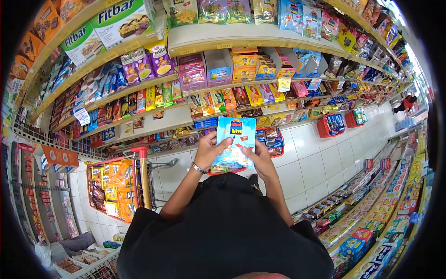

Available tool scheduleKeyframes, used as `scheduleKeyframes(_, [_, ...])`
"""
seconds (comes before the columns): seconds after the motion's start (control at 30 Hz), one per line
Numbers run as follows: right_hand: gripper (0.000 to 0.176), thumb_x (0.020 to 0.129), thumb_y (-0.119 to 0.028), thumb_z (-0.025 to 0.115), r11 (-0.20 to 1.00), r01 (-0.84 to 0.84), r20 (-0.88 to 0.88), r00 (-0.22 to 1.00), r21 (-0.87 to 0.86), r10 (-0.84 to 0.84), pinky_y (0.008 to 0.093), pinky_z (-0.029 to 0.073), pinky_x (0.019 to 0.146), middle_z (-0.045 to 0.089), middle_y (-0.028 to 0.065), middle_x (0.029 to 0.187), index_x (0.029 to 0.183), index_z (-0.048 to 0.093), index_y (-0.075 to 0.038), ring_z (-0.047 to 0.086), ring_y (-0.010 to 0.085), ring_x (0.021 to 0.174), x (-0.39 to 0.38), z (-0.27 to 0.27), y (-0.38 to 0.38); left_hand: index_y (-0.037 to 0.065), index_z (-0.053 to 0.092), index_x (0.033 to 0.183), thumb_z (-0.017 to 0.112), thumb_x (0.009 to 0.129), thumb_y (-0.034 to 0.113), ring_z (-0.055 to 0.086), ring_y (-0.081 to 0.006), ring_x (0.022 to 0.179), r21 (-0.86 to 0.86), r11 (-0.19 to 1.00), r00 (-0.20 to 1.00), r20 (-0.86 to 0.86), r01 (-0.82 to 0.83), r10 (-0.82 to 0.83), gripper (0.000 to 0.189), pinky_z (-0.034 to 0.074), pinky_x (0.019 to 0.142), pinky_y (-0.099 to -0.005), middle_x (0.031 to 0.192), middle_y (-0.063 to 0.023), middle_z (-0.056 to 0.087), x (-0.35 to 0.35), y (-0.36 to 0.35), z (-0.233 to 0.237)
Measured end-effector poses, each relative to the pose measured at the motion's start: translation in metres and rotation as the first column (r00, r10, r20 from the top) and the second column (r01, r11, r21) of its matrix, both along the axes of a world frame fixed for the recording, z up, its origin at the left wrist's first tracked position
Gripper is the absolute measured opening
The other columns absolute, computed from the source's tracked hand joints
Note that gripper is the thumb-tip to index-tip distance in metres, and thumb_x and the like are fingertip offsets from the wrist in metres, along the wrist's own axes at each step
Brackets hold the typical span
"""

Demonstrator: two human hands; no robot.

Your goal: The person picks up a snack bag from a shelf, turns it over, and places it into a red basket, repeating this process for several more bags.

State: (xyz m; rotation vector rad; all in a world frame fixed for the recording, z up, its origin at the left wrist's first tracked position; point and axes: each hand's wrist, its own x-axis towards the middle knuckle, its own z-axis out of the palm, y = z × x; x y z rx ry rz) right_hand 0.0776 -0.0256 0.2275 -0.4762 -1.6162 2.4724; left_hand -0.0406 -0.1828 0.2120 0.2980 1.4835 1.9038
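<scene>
A light blue snack packet is held upright in front of my body, between both hands. My left hand grips its left edge, the thumb lying across the front and a bracelet on the wrist. On the right edge, my right hand has its thumb pressed on the packet's front and its fingers behind. More blue packets show just under the held one, partly hidden by it. Beyond it rise shelves of snacks, with similar blue packets on the top one.
A shopping cart full of orange and yellow packets stands at the left. Red baskets sit on the tiled floor along the shelves. Low shelves line the right. A person is far off; another's leg shows lower left.
</scene>
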Motion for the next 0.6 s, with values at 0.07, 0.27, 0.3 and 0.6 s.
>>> scheduleKeyframes(0.07, [0.044, 0.084, -0.007, 0.069, 0.999, -0.042, -0.007, 0.999, 0.031, 0.042, 0.0301, 0.048, 0.089, 0.062, 0.0098, 0.112, 0.123, 0.051, 0.004, 0.059, 0.0148, 0.101, 0.005, 0.008, 0.001, -0.001, 0.057, 0.113, 0.071, 0.085, 0.015, 0.066, -0.0098, 0.083, 0.046, 0.999, 1.000, -0.026, -0.005, 0.006, 0.035, 0.053, 0.067, -0.0229, 0.097, -0.0094, 0.069, 0.003, 0.004, -0.003])
scheduleKeyframes(0.27, [0.035, 0.082, -0.001, 0.068, 0.951, 0.153, -0.098, 0.987, 0.269, -0.131, 0.0278, 0.049, 0.082, 0.064, 0.0096, 0.103, 0.114, 0.056, 0.003, 0.060, 0.0131, 0.094, 0.015, 0.007, 0.015, -0.002, 0.046, 0.122, 0.072, 0.084, 0.013, 0.059, -0.0215, 0.106, 0.067, 0.996, 0.983, -0.178, 0.054, -0.042, 0.049, 0.053, 0.085, -0.0317, 0.113, -0.0171, 0.060, 0.006, 0.015, -0.023])
scheduleKeyframes(0.3, [0.032, 0.082, -0.001, 0.068, 0.913, 0.233, -0.130, 0.971, 0.335, -0.201, 0.0270, 0.049, 0.080, 0.064, 0.0095, 0.101, 0.112, 0.057, 0.003, 0.060, 0.0125, 0.092, 0.017, 0.003, 0.019, -0.002, 0.046, 0.122, 0.072, 0.084, 0.013, 0.059, -0.0215, 0.106, 0.072, 0.996, 0.982, -0.183, 0.056, -0.042, 0.049, 0.053, 0.085, -0.0317, 0.113, -0.0171, 0.060, 0.008, 0.015, -0.020])
scheduleKeyframes(0.6, [0.035, 0.071, 0.003, 0.069, 0.437, 0.469, -0.352, 0.878, 0.768, -0.324, 0.0313, 0.046, 0.072, 0.058, 0.0107, 0.094, 0.105, 0.062, -0.002, 0.058, 0.0244, 0.085, 0.019, -0.010, 0.004, 0.004, 0.037, 0.135, 0.070, 0.086, 0.018, 0.052, -0.0212, 0.117, 0.146, 0.940, 0.949, -0.120, 0.308, -0.293, 0.060, 0.046, 0.097, -0.0356, 0.128, -0.0118, 0.051, 0.039, 0.022, 0.000])
